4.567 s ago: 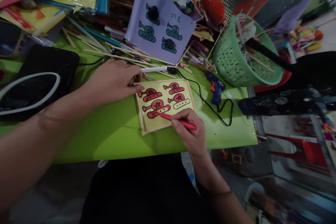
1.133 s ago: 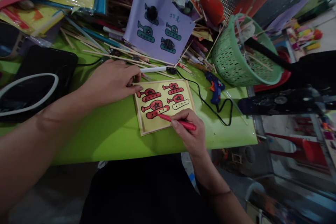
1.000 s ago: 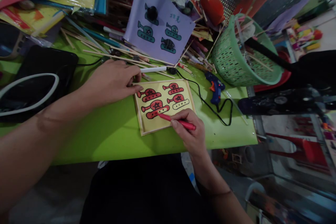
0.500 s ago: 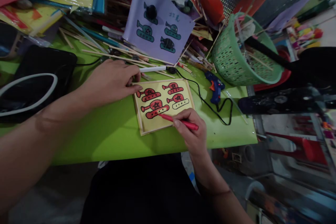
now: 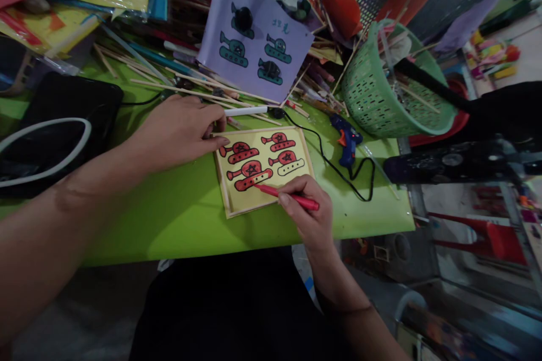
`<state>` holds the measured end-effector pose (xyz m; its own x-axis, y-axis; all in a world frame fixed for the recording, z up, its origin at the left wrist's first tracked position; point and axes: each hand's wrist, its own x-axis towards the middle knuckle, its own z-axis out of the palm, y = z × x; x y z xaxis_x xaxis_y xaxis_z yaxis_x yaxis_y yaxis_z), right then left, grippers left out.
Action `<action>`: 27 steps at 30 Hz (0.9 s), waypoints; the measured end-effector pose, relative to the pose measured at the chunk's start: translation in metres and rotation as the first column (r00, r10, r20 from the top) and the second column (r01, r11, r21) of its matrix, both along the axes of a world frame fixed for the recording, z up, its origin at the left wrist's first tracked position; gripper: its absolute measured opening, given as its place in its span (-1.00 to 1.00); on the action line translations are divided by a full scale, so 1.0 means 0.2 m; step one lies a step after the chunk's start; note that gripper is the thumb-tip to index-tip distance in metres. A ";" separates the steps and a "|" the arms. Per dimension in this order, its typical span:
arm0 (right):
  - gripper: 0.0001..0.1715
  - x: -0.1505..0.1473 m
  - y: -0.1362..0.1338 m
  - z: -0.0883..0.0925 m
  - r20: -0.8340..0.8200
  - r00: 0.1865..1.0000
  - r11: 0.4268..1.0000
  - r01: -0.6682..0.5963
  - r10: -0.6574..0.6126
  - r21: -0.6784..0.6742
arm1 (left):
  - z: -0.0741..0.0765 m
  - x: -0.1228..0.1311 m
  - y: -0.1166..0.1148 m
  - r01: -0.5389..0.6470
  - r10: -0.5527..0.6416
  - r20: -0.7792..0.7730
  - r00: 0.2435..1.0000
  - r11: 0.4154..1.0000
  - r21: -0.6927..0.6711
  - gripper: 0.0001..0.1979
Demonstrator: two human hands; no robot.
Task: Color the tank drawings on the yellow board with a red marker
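My right hand (image 5: 311,208) grips a red marker (image 5: 302,201), its tip touching the lower-left tank drawing on a yellow card (image 5: 245,200). Thin wooden strips edge the card. Of the black-outlined tanks with stars, most are filled in red; the lower-right one has a pale yellow track. My left hand (image 5: 186,127) is closed at the card's upper-left corner, thumb on the edge and fingers curled. Close to those fingers lies a white pen-like stick (image 5: 248,111). Behind the card leans a purple sheet (image 5: 254,28) with green tank pictures.
A blue glue gun (image 5: 348,138) with a black cord lies right of the card, near a green basket (image 5: 398,101). Wooden sticks (image 5: 186,90) and coloured paper clutter the back. At left a white loop (image 5: 87,141) lies over a black device (image 5: 80,101). A black stand arm (image 5: 440,166) reaches in from the right.
Red now covers more of the lower-left tank's track, toward its right end. The marker tip has barely shifted, and my left hand stays in place.
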<state>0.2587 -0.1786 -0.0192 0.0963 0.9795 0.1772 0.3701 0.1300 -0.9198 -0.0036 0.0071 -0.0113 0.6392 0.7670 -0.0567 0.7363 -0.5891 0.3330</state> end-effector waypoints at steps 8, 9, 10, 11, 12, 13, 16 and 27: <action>-0.86 -0.01 0.00 0.01 -0.022 0.998 0.998 0.052 -0.051 0.023 | 0.01 0.00 0.00 0.005 -0.006 -0.016 1.000 1.000 -0.012 -0.74; -0.87 -0.01 0.00 0.01 -0.020 0.999 0.999 0.046 -0.045 0.020 | 0.01 0.00 0.00 0.002 -0.002 -0.023 1.000 1.000 -0.015 -0.74; -0.88 -0.01 0.00 0.01 -0.022 0.999 0.999 0.041 -0.040 0.016 | 0.01 0.00 0.00 0.001 -0.002 -0.028 1.000 1.000 -0.019 -0.74; -0.89 -0.01 0.00 0.01 -0.021 0.999 0.999 0.032 -0.032 0.002 | 0.02 0.00 0.00 0.001 -0.002 -0.030 1.000 1.000 -0.022 -0.73; -0.90 -0.01 0.00 0.00 -0.023 0.999 1.000 0.027 -0.028 -0.011 | 0.02 0.00 0.00 0.005 -0.006 -0.032 0.999 1.000 -0.028 -0.73; -0.93 -0.01 0.00 0.00 -0.025 0.999 0.999 0.030 -0.030 -0.023 | 0.02 0.00 0.00 0.008 -0.009 -0.033 0.999 0.999 -0.032 -0.73; -0.95 -0.01 0.01 0.00 -0.014 0.999 0.999 0.036 -0.036 -0.034 | 0.02 0.00 -0.01 0.013 -0.014 -0.039 0.999 0.999 -0.031 -0.73; -0.94 -0.01 0.01 0.00 0.010 0.999 0.999 0.047 -0.047 -0.007 | 0.03 0.01 -0.01 0.004 -0.007 -0.077 0.997 1.000 -0.030 -0.68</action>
<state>0.2564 -0.1776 -0.0184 0.1406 0.9752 0.1710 0.3849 0.1053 -0.9169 -0.0020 0.0059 -0.0043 0.6362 0.7607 -0.1283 0.7572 -0.5839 0.2929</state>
